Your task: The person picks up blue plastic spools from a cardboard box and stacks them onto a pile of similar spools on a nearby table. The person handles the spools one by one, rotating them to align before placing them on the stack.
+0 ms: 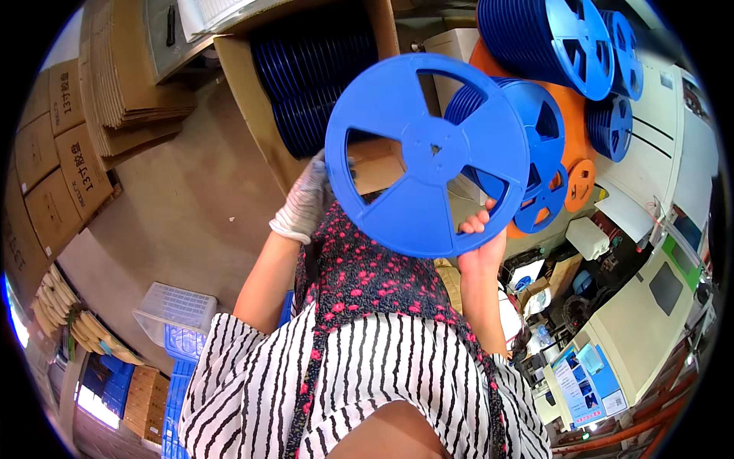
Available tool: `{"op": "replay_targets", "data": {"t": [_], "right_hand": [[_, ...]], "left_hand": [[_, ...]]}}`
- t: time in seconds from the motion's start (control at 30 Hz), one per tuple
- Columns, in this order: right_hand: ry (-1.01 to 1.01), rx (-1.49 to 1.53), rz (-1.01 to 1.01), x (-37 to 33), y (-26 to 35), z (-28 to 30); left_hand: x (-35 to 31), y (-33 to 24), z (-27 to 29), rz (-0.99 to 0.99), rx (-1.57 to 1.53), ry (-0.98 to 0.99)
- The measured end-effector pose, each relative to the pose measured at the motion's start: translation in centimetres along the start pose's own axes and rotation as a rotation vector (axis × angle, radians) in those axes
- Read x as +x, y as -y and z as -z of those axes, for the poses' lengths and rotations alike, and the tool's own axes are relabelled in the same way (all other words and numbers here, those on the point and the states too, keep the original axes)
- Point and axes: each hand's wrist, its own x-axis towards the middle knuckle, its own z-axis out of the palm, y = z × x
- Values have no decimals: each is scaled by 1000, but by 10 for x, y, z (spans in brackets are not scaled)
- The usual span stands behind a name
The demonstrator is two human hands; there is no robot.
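gripping blue reel, both hands

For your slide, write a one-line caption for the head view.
Gloved left hand and bare right hand hold up a blue plastic reel before stacked blue reels.

We're on a factory packing floor here, a warehouse corner by the look of it. Flattened cardboard cartons stacked along the left, an open carton packed with blue plastic reels, more blue reels piled on the right, plastic crates on the bare concrete floor, and grey machine cabinets beyond.
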Motion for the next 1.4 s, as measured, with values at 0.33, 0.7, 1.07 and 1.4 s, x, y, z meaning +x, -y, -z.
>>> {"op": "replay_targets", "data": {"t": [0.33, 0.7, 1.07, 1.4], "right_hand": [[187, 253, 68, 4, 11, -36], [283, 261, 190, -20, 5, -70], [245, 209, 232, -31, -6, -75], [193, 74, 309, -32, -9, -78]], "left_hand": [[-45, 6, -106, -401, 197, 125], [-49, 16, -138, -380, 373, 36], [-34, 5, -139, -328, 149, -166], [-35, 7, -163, -378, 326, -180]]}}
